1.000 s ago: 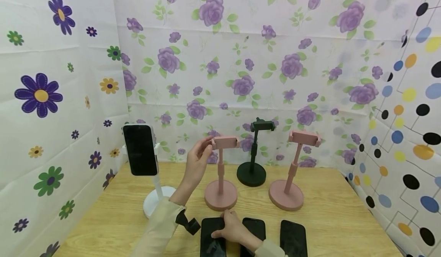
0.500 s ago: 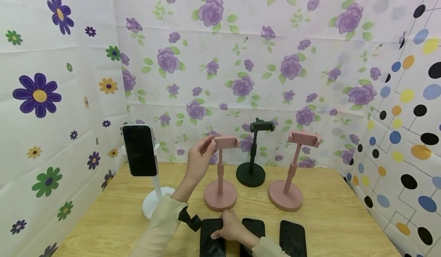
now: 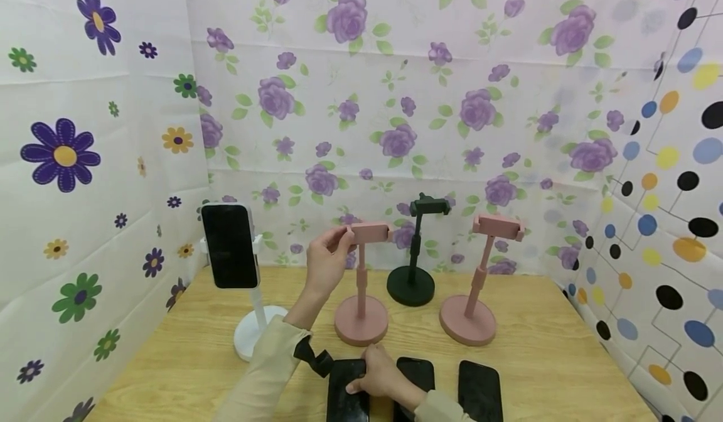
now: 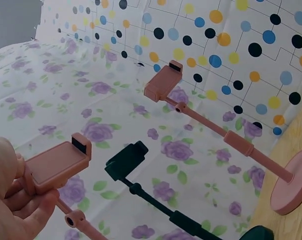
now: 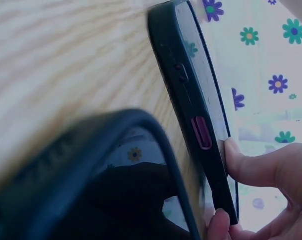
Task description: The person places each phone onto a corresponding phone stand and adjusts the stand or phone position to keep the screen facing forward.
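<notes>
My left hand (image 3: 327, 265) grips the left end of the clamp on the middle pink phone stand (image 3: 361, 277). In the left wrist view, thumb and fingers curl around that end of the pink clamp (image 4: 58, 164), whose far jaw has a dark pad. My right hand (image 3: 381, 375) holds the upper right part of the leftmost black smartphone (image 3: 341, 403), which lies screen up on the table. The right wrist view has the thumb on this phone's screen and a fingertip at the edge of its dark case (image 5: 173, 75), near a purplish side button.
A white stand (image 3: 248, 334) on the left bears a phone (image 3: 230, 246). Behind the middle stand is a dark green stand (image 3: 412, 284), with another pink stand (image 3: 469, 321) to its right. Two more phones, a middle one (image 3: 418, 375) and a right one (image 3: 480, 390), lie near the front.
My left hand has edged slightly right, its thumb closer against the clamp's end. The right hand stays on the leftmost smartphone, which has hardly moved.
</notes>
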`<state>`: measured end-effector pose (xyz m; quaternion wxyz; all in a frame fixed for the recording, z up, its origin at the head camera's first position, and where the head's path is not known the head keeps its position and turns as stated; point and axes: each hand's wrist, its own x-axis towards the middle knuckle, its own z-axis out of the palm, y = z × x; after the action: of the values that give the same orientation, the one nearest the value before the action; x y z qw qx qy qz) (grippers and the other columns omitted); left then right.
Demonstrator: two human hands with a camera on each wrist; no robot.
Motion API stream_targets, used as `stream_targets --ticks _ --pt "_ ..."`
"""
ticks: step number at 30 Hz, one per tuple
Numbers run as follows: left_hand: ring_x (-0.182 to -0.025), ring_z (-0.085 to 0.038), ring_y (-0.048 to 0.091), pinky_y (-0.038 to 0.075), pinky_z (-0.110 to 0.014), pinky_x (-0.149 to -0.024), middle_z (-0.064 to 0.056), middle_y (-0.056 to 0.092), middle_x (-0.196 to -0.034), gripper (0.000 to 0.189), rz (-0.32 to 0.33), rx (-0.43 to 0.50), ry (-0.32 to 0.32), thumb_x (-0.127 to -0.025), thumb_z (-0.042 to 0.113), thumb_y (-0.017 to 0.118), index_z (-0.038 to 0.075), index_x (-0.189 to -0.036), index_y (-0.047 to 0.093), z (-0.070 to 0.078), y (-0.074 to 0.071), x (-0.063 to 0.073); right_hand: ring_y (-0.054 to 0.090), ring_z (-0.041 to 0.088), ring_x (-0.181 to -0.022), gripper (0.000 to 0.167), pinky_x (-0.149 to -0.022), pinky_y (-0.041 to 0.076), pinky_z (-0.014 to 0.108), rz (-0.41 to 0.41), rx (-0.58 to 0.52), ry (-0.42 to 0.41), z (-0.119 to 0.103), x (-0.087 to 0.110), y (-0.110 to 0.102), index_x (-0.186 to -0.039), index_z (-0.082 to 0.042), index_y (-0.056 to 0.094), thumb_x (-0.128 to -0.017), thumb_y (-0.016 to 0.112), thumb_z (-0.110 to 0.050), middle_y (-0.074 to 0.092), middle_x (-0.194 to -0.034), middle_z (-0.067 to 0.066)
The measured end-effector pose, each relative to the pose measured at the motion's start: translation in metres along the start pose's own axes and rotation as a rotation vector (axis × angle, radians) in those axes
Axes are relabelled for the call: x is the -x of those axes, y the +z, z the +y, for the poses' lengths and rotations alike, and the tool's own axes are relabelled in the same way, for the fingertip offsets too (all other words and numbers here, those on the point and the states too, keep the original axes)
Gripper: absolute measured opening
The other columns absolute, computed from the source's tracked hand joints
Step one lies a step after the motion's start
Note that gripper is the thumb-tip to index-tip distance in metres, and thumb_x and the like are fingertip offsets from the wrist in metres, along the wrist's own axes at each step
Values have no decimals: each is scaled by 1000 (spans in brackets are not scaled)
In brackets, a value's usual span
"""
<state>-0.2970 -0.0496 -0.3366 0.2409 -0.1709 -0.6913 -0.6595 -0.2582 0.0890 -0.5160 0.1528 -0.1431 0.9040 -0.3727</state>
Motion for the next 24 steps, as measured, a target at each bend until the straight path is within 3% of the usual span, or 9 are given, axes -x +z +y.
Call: stream_targets --ticks 5,8,12,20,24 --pt "-91 -39 70 57 -25 -78 -29 67 -111 35 44 8 12 -94 14 62 -9 -120 63 -12 2 0 45 21 -81 45 -69 41 35 12 -3 -12 -1 4 0 -101 -3 57 -74 85 -26 51 -91 8" --pt "-90 -39 70 57 -25 -78 -29 66 -112 35 57 7 11 -94 13 62 -9 -121 62 -13 3 0 44 21 -79 44 -67 38 34 21 -6 -2 -2 7 -1 -99 -2 57 -74 85 -25 51 -90 9" --pt "-90 -40 70 57 -23 -76 -30 66 -112 34 66 0 12 -95 11 61 -10 -121 61 -12 4 0 48 21 -81 47 -70 43 37 32 -4 22 -5 9 -2 -103 -1 58 -74 85 -25 54 -92 10" --pt "-90 -43 69 57 -21 -75 -33 66 -109 32 63 -29 18 -96 6 59 -14 -120 59 17 4 10 49 21 -78 48 -66 41 35 28 -59 8 -8 16 -4 -105 -2 54 -74 85 -22 53 -91 10" --pt "-89 -44 69 57 -20 -75 -33 65 -109 32 68 -19 27 -96 6 59 -16 -120 59 22 5 11 49 19 -76 49 -65 41 33 33 -62 -15 -8 18 -6 -104 -2 53 -73 85 -23 54 -89 9"
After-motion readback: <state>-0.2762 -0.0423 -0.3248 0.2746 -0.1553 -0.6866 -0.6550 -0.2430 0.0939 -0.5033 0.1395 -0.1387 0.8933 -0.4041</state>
